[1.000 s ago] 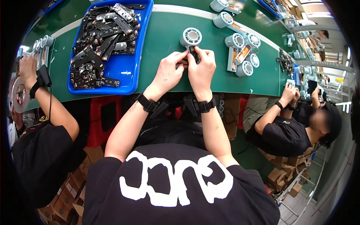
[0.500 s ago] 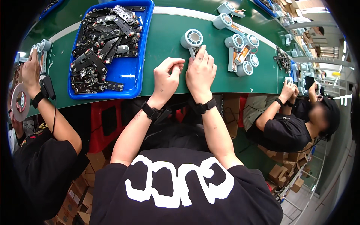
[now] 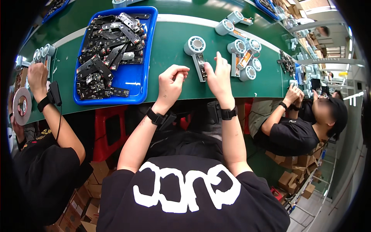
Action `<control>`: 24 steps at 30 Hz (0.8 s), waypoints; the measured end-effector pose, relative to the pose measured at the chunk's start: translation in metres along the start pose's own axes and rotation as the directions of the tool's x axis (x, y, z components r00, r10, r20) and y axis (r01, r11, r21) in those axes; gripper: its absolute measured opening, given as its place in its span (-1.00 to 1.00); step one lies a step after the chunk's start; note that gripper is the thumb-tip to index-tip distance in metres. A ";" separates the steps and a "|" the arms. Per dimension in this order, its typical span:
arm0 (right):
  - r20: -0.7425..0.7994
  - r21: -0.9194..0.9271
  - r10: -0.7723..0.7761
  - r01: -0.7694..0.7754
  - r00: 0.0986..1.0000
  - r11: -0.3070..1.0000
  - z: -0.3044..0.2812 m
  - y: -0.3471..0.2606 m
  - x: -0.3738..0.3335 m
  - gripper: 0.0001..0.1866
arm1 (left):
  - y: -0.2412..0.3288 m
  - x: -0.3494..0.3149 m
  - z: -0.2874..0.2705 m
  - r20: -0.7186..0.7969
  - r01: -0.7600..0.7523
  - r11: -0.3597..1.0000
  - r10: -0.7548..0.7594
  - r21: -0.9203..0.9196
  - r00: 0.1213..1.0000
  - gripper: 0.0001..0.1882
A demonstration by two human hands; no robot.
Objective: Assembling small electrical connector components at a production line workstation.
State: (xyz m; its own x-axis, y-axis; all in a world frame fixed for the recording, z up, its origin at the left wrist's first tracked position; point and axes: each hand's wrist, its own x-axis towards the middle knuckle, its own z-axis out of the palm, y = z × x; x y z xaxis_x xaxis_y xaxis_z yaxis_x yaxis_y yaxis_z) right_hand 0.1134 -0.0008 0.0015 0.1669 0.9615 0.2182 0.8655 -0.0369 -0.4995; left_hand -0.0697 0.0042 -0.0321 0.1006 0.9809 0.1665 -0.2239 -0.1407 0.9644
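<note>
Fingers (image 3: 219, 62) of the right hand (image 3: 220, 82) are extended and released, the thumb touching or just beside a pale blue plastic device (image 3: 196, 50) with a drum-shaped head and a long open handle; contact is hard to tell. It lies on the table between the two hands, head beyond the fingertips, a narrow black circuit board (image 3: 199, 65) in its handle. Left of it, the left hand's (image 3: 170, 84) fingers curl loosely, thumb near forefinger; whether they pinch something small cannot be told.

Past the right fingertips, to their right, a cluster of similar pale blue devices (image 3: 248, 72) with orange parts flanks that hand closely. Well left of the left fingers, a deep blue plastic tray (image 3: 134, 79) holds heaped black boards (image 3: 104, 69).

Under everything spreads a smooth green tabletop (image 3: 170, 42), crossed beyond the fingers by a pale strip (image 3: 176, 18). Co-workers in black shirts sit on both sides; a red plastic stool (image 3: 101, 135) and brown cardboard boxes (image 3: 288, 181) stand below.
</note>
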 end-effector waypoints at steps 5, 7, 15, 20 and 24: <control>0.026 -0.393 -0.080 0.084 0.996 0.916 0.009 -0.040 -0.008 -0.27 | 0.002 -0.003 0.003 0.021 -0.025 0.998 0.024 0.065 0.999 -0.81; 0.058 -0.487 -0.054 0.076 0.997 0.870 0.021 -0.043 -0.006 -0.31 | -0.002 -0.002 0.003 0.023 -0.055 0.996 0.054 0.074 0.998 -0.81; 0.100 -0.286 -0.029 0.057 0.995 0.956 0.023 -0.040 -0.012 -0.41 | 0.008 -0.006 0.004 0.061 -0.139 0.983 0.132 0.119 0.989 -0.82; 0.048 -0.117 -0.092 0.097 0.995 0.988 0.007 -0.035 0.036 -0.51 | 0.005 0.003 0.003 0.048 -0.077 0.993 0.073 0.087 0.996 -0.83; -0.014 -0.144 -0.396 0.390 0.918 0.910 0.018 -0.074 0.179 -0.66 | 0.015 -0.007 -0.002 0.059 -0.100 0.982 0.092 0.162 0.994 -0.84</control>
State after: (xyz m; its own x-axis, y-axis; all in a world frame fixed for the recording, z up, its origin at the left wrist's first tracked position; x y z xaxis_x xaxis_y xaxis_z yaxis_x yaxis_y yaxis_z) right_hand 0.0707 0.1793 0.0621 -0.1826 0.8938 0.4097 0.9203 0.3020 -0.2487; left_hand -0.0758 -0.0043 -0.0193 0.1364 0.9542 0.2662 -0.0727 -0.2584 0.9633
